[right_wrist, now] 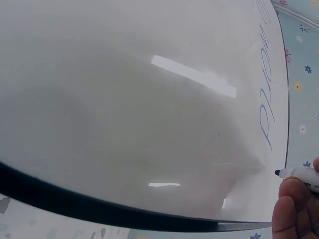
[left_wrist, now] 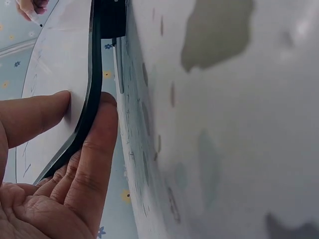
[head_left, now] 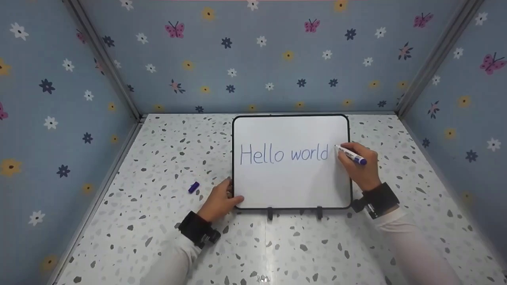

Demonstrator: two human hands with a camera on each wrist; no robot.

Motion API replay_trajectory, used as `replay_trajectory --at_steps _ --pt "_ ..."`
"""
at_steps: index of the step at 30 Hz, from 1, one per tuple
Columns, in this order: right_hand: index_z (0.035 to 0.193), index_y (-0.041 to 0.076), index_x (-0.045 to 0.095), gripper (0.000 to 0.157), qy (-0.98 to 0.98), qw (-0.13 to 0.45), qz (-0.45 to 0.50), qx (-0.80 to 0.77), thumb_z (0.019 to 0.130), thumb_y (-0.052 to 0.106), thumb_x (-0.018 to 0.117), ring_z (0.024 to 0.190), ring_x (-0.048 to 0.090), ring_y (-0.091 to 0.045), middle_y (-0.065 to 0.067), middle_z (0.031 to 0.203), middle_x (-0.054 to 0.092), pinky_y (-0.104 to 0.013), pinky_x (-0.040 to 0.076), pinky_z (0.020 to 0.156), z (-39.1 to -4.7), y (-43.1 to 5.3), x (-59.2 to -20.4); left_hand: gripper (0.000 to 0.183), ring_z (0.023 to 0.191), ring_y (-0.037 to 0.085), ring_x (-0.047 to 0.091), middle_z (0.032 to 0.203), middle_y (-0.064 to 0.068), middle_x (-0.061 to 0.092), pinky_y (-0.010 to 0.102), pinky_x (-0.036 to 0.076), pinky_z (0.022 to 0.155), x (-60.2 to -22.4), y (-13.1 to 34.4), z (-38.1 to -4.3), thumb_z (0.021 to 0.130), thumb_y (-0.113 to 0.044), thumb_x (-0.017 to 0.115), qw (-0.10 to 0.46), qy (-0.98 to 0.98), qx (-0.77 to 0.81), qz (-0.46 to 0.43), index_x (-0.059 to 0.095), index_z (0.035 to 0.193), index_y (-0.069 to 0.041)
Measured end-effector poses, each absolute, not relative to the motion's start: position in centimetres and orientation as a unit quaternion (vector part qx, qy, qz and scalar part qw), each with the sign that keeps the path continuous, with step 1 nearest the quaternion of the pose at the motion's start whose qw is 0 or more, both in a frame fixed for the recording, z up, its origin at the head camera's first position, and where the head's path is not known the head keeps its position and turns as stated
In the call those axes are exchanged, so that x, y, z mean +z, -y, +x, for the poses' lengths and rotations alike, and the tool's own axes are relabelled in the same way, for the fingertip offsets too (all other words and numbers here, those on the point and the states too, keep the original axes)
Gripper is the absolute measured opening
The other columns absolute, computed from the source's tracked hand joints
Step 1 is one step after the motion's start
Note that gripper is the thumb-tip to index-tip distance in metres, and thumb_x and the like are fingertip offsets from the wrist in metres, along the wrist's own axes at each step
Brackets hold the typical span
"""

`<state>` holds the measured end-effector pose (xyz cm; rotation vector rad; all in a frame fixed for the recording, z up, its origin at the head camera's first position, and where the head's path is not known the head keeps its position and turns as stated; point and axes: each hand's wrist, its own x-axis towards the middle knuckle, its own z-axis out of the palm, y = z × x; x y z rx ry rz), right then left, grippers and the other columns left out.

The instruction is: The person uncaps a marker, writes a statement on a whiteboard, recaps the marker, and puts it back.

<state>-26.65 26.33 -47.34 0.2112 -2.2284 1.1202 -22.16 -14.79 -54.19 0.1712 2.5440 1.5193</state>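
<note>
A whiteboard with a black frame stands on the speckled tabletop, with "Hello world" written on it in blue. My left hand grips its lower left corner; in the left wrist view the thumb lies on the white face and the fingers are behind the frame. My right hand pinches a white marker with a blue end, just right of the "d". In the right wrist view the dark tip of the marker appears slightly off the board's surface.
A blue marker cap lies on the table left of the board. Two dark feet jut out under the board's lower edge. Patterned panels with flowers and butterflies enclose the table at the back and both sides.
</note>
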Motion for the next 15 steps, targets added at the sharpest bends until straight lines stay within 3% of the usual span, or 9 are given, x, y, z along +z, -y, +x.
replay_trajectory --at_steps 5,15 --pt "0.104 -0.006 0.081 0.019 0.852 0.303 0.081 0.418 0.087 -0.004 0.073 0.085 0.076 -0.039 -0.024 0.097 0.082 -0.003 0.044 0.071 -26.88 -26.42 -47.45 0.053 0.113 0.032 0.074 0.127 0.021 0.075 0.050 0.060 0.105 -54.35 14.81 -22.24 0.096 -0.006 0.078 0.082 -0.855 0.509 0.061 0.058 0.144 0.003" --pt "0.102 -0.006 0.081 0.018 0.855 0.293 0.077 0.420 0.086 -0.004 0.072 0.083 0.073 -0.034 -0.024 0.095 0.081 -0.003 0.046 0.070 -26.76 -26.29 -47.44 0.051 0.103 0.026 0.074 0.120 0.017 0.077 0.049 0.061 0.100 -54.36 14.94 -22.43 0.095 -0.007 0.079 0.082 -0.856 0.507 0.058 0.060 0.142 0.001"
